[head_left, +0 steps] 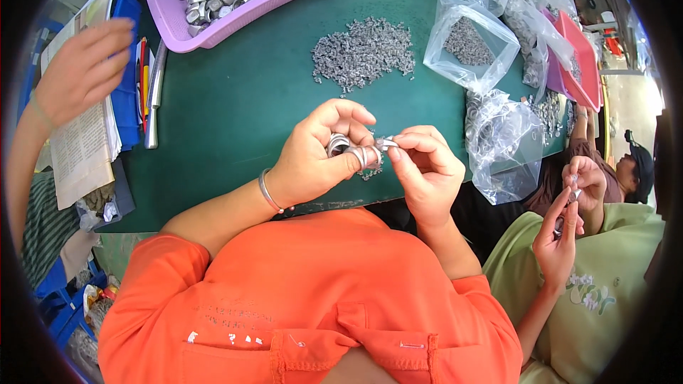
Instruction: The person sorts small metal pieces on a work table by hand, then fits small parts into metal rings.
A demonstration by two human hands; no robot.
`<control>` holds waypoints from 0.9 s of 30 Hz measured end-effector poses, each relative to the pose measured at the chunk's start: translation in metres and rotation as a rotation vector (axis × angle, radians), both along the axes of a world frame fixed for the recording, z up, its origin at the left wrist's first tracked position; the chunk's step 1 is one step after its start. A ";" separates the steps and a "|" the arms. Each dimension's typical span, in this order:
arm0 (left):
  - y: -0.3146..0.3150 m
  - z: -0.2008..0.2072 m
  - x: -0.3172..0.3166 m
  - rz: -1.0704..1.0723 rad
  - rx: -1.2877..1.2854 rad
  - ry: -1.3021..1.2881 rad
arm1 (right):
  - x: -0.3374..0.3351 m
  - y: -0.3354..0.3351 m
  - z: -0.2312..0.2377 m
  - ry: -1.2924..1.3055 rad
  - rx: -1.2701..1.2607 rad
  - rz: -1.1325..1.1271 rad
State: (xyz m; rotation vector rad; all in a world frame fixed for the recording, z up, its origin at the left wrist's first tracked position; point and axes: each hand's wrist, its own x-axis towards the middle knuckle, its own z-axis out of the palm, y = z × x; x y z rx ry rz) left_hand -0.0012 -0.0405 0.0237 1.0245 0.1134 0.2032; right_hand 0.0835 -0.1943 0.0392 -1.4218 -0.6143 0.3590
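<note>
Above the near part of the green table, my left hand is closed around several silver metal rings, one of them showing by the thumb. My right hand pinches a small silver metal piece between thumb and forefinger, touching a ring at the left fingertips. Its exact shape is too small to make out. Beyond my hands lies a loose pile of tiny grey metal pieces. A few more pieces lie partly hidden under my hands.
A purple basket of silver rings stands at the far left. Clear plastic bags of metal parts and a pink tray line the right side. A person's blurred hand is over papers at left; another person works at right.
</note>
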 end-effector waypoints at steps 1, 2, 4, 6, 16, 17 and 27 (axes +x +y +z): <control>0.000 0.000 0.000 0.022 0.024 0.007 | 0.001 0.001 0.000 -0.121 -0.045 -0.001; 0.001 0.001 0.001 0.020 0.024 0.009 | 0.002 0.002 0.000 -0.243 -0.089 -0.004; 0.003 0.002 0.001 0.016 0.215 0.035 | 0.003 0.004 0.004 -0.316 -0.119 -0.012; 0.007 0.005 0.002 -0.032 0.160 0.106 | 0.005 0.005 0.005 -0.380 -0.154 0.021; 0.005 -0.007 0.004 -0.205 -0.422 0.272 | 0.004 0.002 -0.006 -0.110 -0.074 0.090; 0.006 -0.009 0.004 -0.205 -0.423 0.271 | 0.004 0.002 -0.007 -0.098 -0.071 0.107; 0.010 -0.018 0.003 -0.277 -0.558 0.296 | 0.011 0.011 0.010 -0.507 -0.208 0.120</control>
